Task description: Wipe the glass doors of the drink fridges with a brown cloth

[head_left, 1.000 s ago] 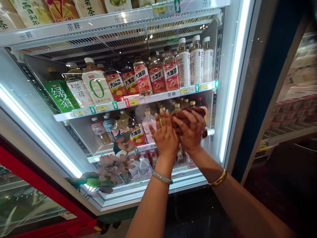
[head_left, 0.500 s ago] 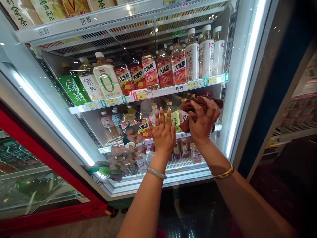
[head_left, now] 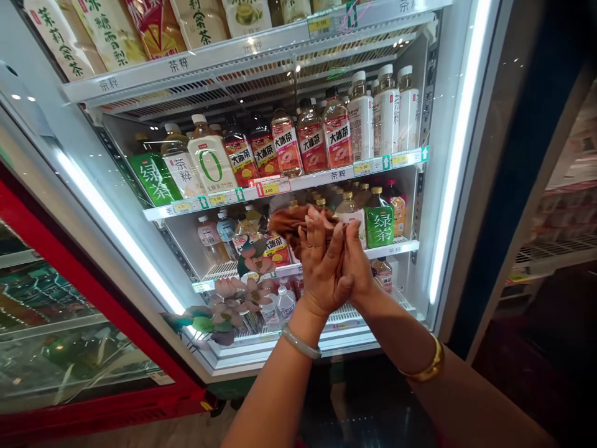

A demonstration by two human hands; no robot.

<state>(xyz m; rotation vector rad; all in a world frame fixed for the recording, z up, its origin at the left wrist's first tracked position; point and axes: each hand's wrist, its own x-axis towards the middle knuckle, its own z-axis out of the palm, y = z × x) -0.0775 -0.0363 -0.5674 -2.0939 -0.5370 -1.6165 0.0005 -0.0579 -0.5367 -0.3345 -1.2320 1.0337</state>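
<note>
A crumpled brown cloth (head_left: 286, 225) lies against the glass door of a drinks fridge, level with the middle shelf. My right hand (head_left: 358, 264) grips it, reaching across to the left with its fingers partly hidden. Overlapping it on the near side is my left hand (head_left: 321, 264), its fingers stretched out and slightly apart; whether it presses on the glass or on the cloth I cannot tell. Behind the glass, a green-labelled bottle (head_left: 380, 224) stands to the right of my hands.
Bottled drinks fill several fridge shelves (head_left: 338, 175) behind the glass. A flower decal (head_left: 247, 292) sits low on the door, left of my wrists. At the left is a second, red-framed fridge (head_left: 100, 317); a dark blue panel (head_left: 517, 155) stands at the right.
My right hand has swept the cloth left across the glass, from beside my left hand to behind it. My left hand has shifted slightly right and down. The view has tilted a little.
</note>
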